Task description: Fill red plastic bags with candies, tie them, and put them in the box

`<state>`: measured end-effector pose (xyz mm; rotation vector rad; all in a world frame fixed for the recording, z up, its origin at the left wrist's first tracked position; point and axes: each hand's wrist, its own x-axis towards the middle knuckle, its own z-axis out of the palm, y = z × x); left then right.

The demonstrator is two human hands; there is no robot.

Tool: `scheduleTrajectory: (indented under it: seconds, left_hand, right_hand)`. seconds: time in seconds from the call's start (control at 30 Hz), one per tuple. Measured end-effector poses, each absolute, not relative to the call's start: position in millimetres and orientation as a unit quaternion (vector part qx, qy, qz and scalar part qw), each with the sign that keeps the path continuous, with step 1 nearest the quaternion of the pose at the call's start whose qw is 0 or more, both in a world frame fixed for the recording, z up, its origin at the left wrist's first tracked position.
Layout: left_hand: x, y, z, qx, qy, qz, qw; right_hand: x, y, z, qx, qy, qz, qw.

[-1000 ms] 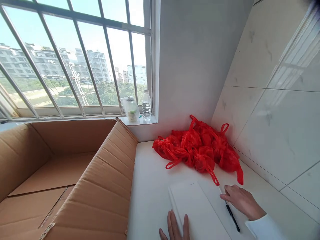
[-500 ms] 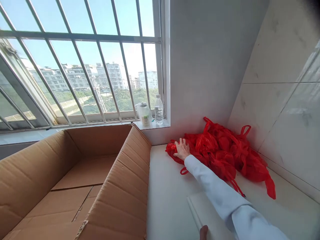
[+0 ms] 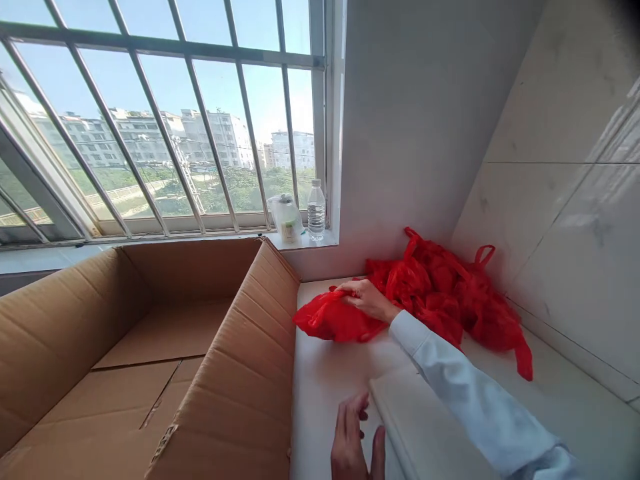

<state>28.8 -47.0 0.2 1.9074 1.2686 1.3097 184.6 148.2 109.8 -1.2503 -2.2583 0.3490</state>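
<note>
A red plastic bag [image 3: 325, 316] is gripped at its top by my right hand [image 3: 369, 299], whose fingers close round the gathered plastic. The bag lies low over the white surface, close beside the box wall. Behind my right wrist spreads a heap of similar red bags [image 3: 440, 287] with loose handles. My left hand [image 3: 353, 433] is at the bottom of the view, fingers apart and slightly curled, holding nothing. Just right of it is a flat white slab-like thing [image 3: 425, 413], partly covered by my right sleeve; I cannot tell what it is.
A large open cardboard box [image 3: 240, 347] stands at left, its bottom showing. On the sill are a clear water bottle [image 3: 316, 212] and a translucent bag [image 3: 287, 220] with something in it. A barred window [image 3: 185, 50] is behind; a tiled wall [image 3: 565, 220] rises at right.
My right hand has closed on a red bag and pulled it left from the heap toward the box. My left hand has come up further into view and spread its fingers.
</note>
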Motion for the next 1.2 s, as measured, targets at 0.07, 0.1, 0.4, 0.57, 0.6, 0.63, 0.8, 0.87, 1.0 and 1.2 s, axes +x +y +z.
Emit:
scheduleTrajectory:
  seconds: [0.07,0.1,0.4,0.57,0.6,0.63,0.8,0.87,1.0,1.2]
  left_hand:
    - [21.4,-41.1,6.9,0.67,0.488,0.55,0.105]
    - [17.5,-38.7,11.1,0.664,0.495,0.559,0.047]
    - [12.0,-15.0,19.4,0.713,0.53,0.449,-0.089]
    - [11.4,6.5,10.1,0.7,0.567,0.433,-0.046]
    - [10.0,9.2,9.9,0.694,0.571,0.438,-0.029]
    - [8.5,10.9,10.0,0.689,0.573,0.443,-0.013]
    - [6.6,0.5,13.9,0.693,0.558,0.452,0.064]
    - [11.6,-10.4,17.4,0.693,0.542,0.463,0.104]
    - [28.3,-26.9,26.4,0.665,0.527,0.496,0.183]
    - [43.0,-42.3,41.8,0.675,0.501,0.475,0.26]
  right_hand:
    - [173.7,125.3,107.6,-0.418,-0.857,0.171,0.247]
    - [170.0,113.0,106.0,-0.394,-0.868,0.194,0.234]
    - [203.0,11.0,64.0,-0.473,-0.818,0.212,0.249]
    - [204.5,-17.8,14.1,-0.604,-0.754,0.225,0.125]
    - [204.1,-19.7,8.5,-0.619,-0.744,0.227,0.112]
    - [204.5,-20.8,4.8,-0.627,-0.737,0.229,0.103]
    - [226.3,-24.4,3.3,-0.646,-0.721,0.229,0.102]
    - [244.9,-26.4,3.4,-0.658,-0.711,0.224,0.107]
    - [282.8,-31.9,3.3,-0.688,-0.685,0.202,0.129]
    - [265.9,-56.0,32.3,-0.655,-0.694,0.162,0.249]
